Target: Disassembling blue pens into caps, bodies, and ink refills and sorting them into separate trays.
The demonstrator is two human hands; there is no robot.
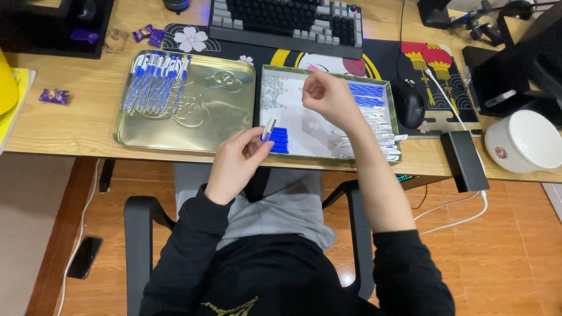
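Observation:
My left hand grips a short white pen barrel, tilted upward, at the front edge of the desk. It sits just left of a small stack of blue pen caps in a shallow white tray. My right hand hovers over the middle of that tray with its fingers curled closed; whether it holds a small part I cannot tell. Blue pen parts and white pen parts line the tray's right side. Several assembled blue-and-white pens lie on a gold metal tray.
A keyboard sits behind the trays on a patterned desk mat. A black mouse, a black box with a white cable and a white bowl are at the right. Purple candy wrappers lie at the left.

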